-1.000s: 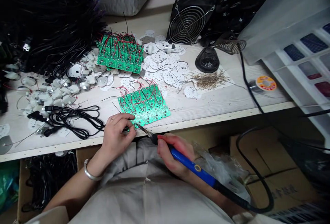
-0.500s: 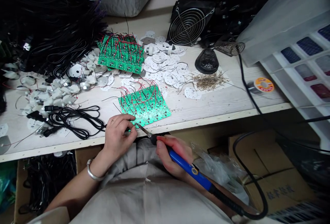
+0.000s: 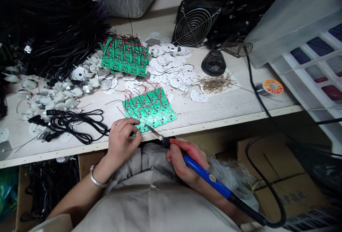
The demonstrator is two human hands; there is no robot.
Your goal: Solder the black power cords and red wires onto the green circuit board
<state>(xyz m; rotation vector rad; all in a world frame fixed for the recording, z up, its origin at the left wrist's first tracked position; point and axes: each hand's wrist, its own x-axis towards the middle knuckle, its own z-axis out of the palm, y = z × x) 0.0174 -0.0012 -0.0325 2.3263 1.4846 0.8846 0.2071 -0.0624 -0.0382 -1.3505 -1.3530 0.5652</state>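
Note:
My right hand is wrapped round a blue soldering iron, its tip over the near edge of a green circuit board panel. Red and black wires stick up from that panel. At its near left corner my left hand is closed in a pinch. A black cable runs from a coiled bundle into this hand, and a dark bit of it shows between the fingers. The exact spot where it meets the board is hidden by the fingertips.
More wired green panels lie behind, among white perforated discs and white round parts. A fan, an iron stand, a solder spool and a plastic drawer unit stand toward the right. Black cables heap up at left.
My right hand has drawn the soldering iron to the right, and its tip has moved away from my left fingertips. My left hand and the panel have stayed put.

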